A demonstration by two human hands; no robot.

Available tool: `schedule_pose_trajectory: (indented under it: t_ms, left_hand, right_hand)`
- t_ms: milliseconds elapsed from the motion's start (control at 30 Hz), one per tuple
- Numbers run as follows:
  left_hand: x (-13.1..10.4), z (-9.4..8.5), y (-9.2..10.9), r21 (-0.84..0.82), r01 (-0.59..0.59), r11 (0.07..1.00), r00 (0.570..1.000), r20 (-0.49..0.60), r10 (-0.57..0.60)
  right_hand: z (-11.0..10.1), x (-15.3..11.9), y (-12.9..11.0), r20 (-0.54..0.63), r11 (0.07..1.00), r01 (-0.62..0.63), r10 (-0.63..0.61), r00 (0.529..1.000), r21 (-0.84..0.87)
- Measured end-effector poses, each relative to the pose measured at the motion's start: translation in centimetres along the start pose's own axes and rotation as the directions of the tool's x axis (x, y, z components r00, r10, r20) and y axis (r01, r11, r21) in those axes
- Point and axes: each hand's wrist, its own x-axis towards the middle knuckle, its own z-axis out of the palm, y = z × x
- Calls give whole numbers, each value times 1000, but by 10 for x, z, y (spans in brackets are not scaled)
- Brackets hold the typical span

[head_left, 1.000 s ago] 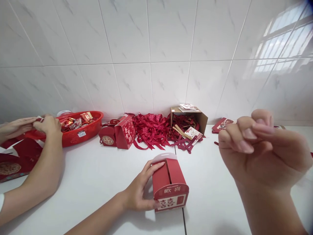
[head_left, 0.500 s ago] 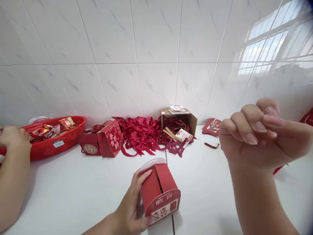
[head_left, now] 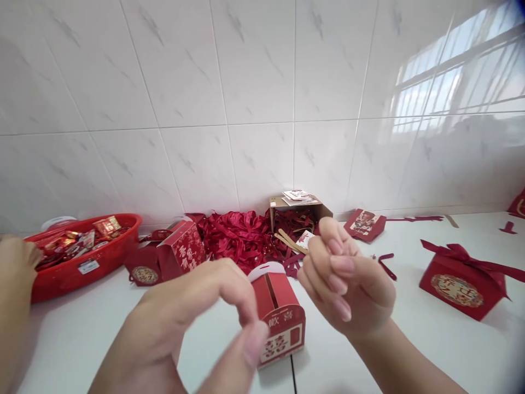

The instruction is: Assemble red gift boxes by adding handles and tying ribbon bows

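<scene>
A red gift box (head_left: 284, 323) with printed characters stands on the white table, a narrow gap running along its top and a pale rounded panel at its far end. My left hand (head_left: 184, 328), raised close to the camera, overlaps the box's left side in view. Its thumb and forefinger are bent into a pinch; anything between them is too small to make out. Beyond the box's right side, my right hand (head_left: 348, 279) is up with fingers curled and thumb pressed on them, whatever it may grip being hidden. Neither hand visibly touches the box.
Another person's hand (head_left: 18, 257) reaches into a red basin (head_left: 86, 273) of wrapped sweets. Along the tiled wall lie red boxes (head_left: 182, 246), ribbons (head_left: 233, 238), an open cardboard box (head_left: 322, 208) and flat red packaging (head_left: 365, 223). A ribbon-tied box (head_left: 463, 282) stands right.
My left hand has let go of the red box and risen toward the camera in a pinch. My right hand has moved left, closer to it. The view has shifted, showing the ribbon-tied box.
</scene>
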Motion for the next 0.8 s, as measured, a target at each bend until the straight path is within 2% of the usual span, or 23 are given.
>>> schedule_pose_trajectory:
  t_ms: [33,100,133,267,367,467,633,800]
  left_hand:
    - [2,-2,7,11,-47,999,994,95,46]
    - [0,-1,14,40,-107,993,974,204,97]
    - [-2,1,14,64,-121,991,972,209,105]
    - [-5,12,11,119,-91,989,987,141,74]
    - [-2,15,8,27,-133,991,987,95,130]
    - [-1,13,6,-46,-139,989,988,65,142]
    - [-2,7,6,-107,-150,983,983,92,160]
    - [-5,9,13,-132,-92,987,992,76,103]
  right_hand:
    - [4,-2,4,-19,998,-51,51,999,21]
    - [11,-8,9,-52,989,-141,143,988,37]
    - [15,-11,11,-61,983,-179,182,981,42]
    - [24,-20,10,-65,948,-312,315,947,59]
    - [27,-25,10,-76,935,-350,354,932,62]
    - [28,-28,10,-38,933,-349,353,935,84]
    - [33,-34,6,-40,892,-437,443,895,113]
    - [35,-36,0,-41,878,-457,467,884,141]
